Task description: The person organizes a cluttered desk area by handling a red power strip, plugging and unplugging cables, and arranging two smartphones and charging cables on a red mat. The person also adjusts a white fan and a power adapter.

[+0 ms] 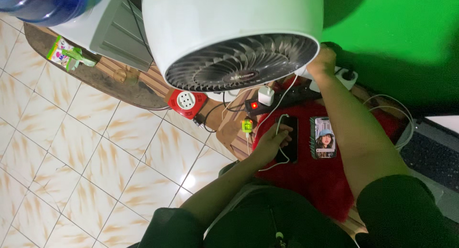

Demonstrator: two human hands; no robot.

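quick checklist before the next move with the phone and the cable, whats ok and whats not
1. Left hand on the dark phone: ok, fingers rest on its left edge.
2. White cable reaches the phone: ok; whether it is seated in the port, cannot tell.
3. White charger sits on the black power strip: ok.
4. Strip switch glows red: ok.
5. Right hand at the white adapter beside the fan: grip cannot tell.
6. Second phone lies apart on the red cloth: ok.
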